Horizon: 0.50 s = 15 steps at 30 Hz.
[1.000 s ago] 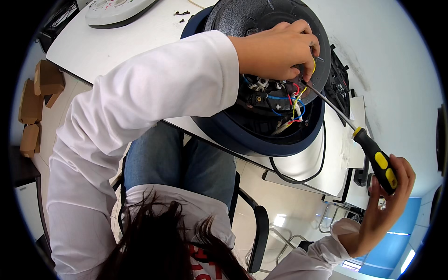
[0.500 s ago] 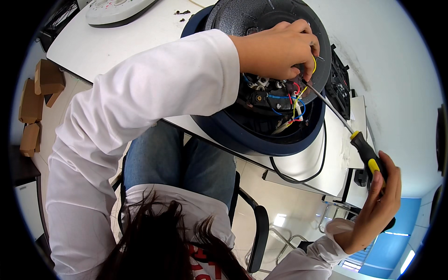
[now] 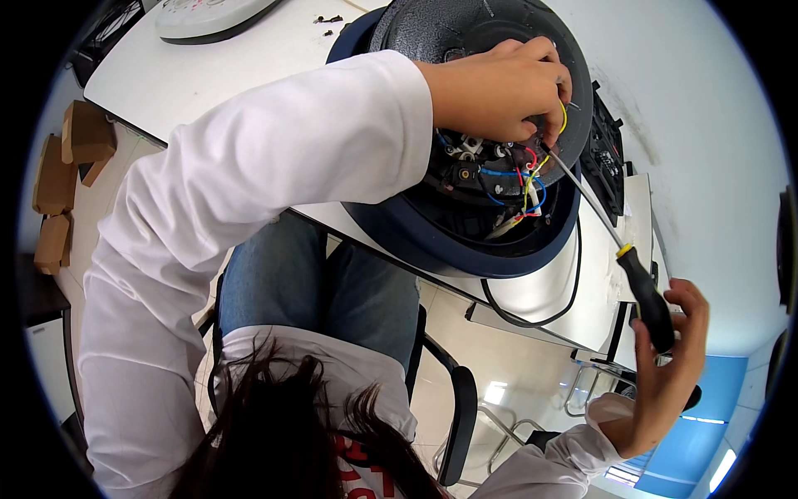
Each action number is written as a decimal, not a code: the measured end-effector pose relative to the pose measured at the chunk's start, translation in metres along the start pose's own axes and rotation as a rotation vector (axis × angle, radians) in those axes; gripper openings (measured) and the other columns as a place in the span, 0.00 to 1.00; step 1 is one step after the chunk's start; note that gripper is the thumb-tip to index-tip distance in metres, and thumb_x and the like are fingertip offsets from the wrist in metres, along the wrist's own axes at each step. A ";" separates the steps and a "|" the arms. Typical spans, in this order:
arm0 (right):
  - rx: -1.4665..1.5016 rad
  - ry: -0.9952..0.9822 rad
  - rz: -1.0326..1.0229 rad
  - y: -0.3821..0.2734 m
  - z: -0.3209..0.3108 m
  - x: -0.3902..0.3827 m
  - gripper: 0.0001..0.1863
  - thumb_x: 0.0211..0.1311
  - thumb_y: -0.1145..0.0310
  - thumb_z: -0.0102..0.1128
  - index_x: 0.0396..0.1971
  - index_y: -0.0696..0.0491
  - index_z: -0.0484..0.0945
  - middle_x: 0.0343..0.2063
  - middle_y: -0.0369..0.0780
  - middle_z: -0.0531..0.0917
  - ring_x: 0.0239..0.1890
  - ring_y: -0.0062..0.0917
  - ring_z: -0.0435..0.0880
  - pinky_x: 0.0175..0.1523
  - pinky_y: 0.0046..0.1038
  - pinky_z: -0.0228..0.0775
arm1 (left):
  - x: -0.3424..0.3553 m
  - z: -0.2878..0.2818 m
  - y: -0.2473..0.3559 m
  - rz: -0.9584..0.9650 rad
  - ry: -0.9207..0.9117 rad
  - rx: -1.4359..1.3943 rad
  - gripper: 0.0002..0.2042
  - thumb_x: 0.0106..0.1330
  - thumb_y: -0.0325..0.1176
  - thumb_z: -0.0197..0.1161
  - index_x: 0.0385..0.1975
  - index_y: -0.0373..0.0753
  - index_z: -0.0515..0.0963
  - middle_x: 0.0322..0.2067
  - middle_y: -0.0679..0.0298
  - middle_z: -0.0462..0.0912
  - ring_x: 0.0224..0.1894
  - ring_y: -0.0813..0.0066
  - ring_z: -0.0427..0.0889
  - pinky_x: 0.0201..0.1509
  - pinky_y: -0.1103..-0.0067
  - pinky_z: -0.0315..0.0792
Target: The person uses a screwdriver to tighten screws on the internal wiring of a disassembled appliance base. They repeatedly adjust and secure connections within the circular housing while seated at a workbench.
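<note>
My left hand (image 3: pixel 503 96) rests on the dark, round underside (image 3: pixel 416 33) of an appliance, fingers curled down beside exposed red, blue and yellow wires (image 3: pixel 515 173); what they grip is hidden. A navy housing (image 3: pixel 449 259) surrounds that part. My right hand (image 3: pixel 665 378) holds a screwdriver by its black handle with a yellow collar (image 3: pixel 642 295), low at the right. Its long shaft slopes up-left, its tip among the wiring just below my left fingers.
A black molded case (image 3: pixel 605 154) lies behind the appliance. A black cable (image 3: pixel 532 318) loops near the table edge (image 3: pixel 158 140). Small dark bits (image 3: pixel 328 18) and a grey-white device (image 3: pixel 216 17) sit upper left. Cardboard boxes (image 3: pixel 58 175) stand left; a chair armrest (image 3: pixel 461 416) is below.
My right hand and the screwdriver handle have swung leftward, and the handle has turned so its yellow side grips no longer show. My left hand stays about where it was.
</note>
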State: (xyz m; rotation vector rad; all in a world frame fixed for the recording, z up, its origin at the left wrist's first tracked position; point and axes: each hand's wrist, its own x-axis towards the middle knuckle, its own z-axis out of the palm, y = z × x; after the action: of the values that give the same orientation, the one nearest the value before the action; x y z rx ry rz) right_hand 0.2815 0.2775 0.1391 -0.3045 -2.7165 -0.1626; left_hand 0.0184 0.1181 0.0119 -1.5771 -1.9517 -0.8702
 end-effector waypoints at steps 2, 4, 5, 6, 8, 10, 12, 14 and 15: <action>-0.065 -0.093 -0.005 0.001 -0.001 -0.002 0.26 0.42 0.79 0.71 0.46 0.53 0.74 0.43 0.48 0.79 0.35 0.35 0.82 0.35 0.27 0.74 | 0.001 -0.002 0.001 -0.006 -0.012 -0.007 0.10 0.51 0.26 0.63 0.30 0.49 0.85 0.52 0.65 0.74 0.63 0.61 0.61 0.64 0.63 0.58; -0.089 -0.129 -0.111 0.001 0.006 -0.001 0.26 0.45 0.76 0.70 0.48 0.53 0.74 0.40 0.49 0.80 0.34 0.34 0.81 0.33 0.27 0.72 | 0.001 -0.003 0.001 -0.010 -0.015 -0.008 0.10 0.51 0.26 0.63 0.30 0.49 0.86 0.52 0.65 0.74 0.63 0.60 0.61 0.64 0.63 0.57; -0.116 -0.190 -0.154 -0.003 -0.001 0.002 0.25 0.48 0.73 0.69 0.50 0.53 0.74 0.35 0.50 0.80 0.32 0.36 0.81 0.32 0.29 0.71 | 0.000 -0.003 0.001 -0.011 -0.011 -0.005 0.09 0.51 0.26 0.63 0.30 0.49 0.86 0.52 0.65 0.74 0.63 0.60 0.61 0.65 0.63 0.57; -0.085 -0.193 -0.123 -0.003 -0.001 0.003 0.25 0.49 0.72 0.69 0.50 0.53 0.75 0.33 0.50 0.80 0.30 0.36 0.80 0.32 0.30 0.70 | 0.000 -0.002 0.001 -0.012 -0.008 -0.002 0.09 0.51 0.26 0.63 0.30 0.49 0.86 0.53 0.65 0.74 0.63 0.60 0.61 0.65 0.63 0.57; -0.024 -0.199 -0.059 0.000 0.001 0.002 0.24 0.50 0.71 0.68 0.49 0.53 0.76 0.30 0.48 0.80 0.26 0.36 0.79 0.31 0.31 0.69 | 0.000 -0.003 0.001 -0.011 -0.008 0.003 0.09 0.51 0.26 0.63 0.30 0.49 0.86 0.53 0.65 0.73 0.62 0.59 0.61 0.65 0.63 0.57; -0.031 -0.137 -0.144 0.005 0.006 0.003 0.22 0.52 0.71 0.66 0.49 0.54 0.76 0.26 0.46 0.78 0.24 0.35 0.77 0.30 0.31 0.68 | 0.000 -0.003 0.001 -0.011 -0.008 0.001 0.09 0.51 0.26 0.63 0.29 0.49 0.86 0.53 0.65 0.73 0.62 0.59 0.61 0.65 0.63 0.57; -0.008 -0.125 -0.192 0.003 0.004 0.004 0.20 0.53 0.73 0.65 0.49 0.54 0.77 0.24 0.45 0.77 0.23 0.34 0.77 0.30 0.31 0.68 | 0.000 -0.004 0.002 -0.011 -0.008 -0.007 0.09 0.51 0.26 0.63 0.29 0.49 0.86 0.53 0.65 0.73 0.62 0.58 0.60 0.65 0.63 0.57; 0.047 -0.163 -0.205 -0.007 -0.005 0.003 0.19 0.54 0.75 0.63 0.48 0.54 0.77 0.23 0.45 0.76 0.25 0.34 0.77 0.30 0.29 0.68 | 0.001 -0.003 0.001 -0.012 -0.011 -0.013 0.09 0.51 0.26 0.63 0.29 0.49 0.86 0.53 0.64 0.73 0.63 0.58 0.60 0.65 0.62 0.56; -0.007 -0.155 -0.178 -0.008 -0.003 0.001 0.19 0.54 0.76 0.63 0.49 0.53 0.77 0.25 0.45 0.76 0.26 0.34 0.78 0.31 0.29 0.69 | 0.001 -0.002 0.000 -0.012 -0.012 -0.016 0.09 0.51 0.26 0.64 0.29 0.49 0.86 0.53 0.64 0.73 0.63 0.58 0.60 0.65 0.62 0.56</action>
State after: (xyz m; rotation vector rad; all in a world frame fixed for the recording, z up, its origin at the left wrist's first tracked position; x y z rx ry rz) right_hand 0.2796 0.2698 0.1423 -0.0795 -2.8958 -0.2059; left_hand 0.0185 0.1173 0.0140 -1.5852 -1.9691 -0.8854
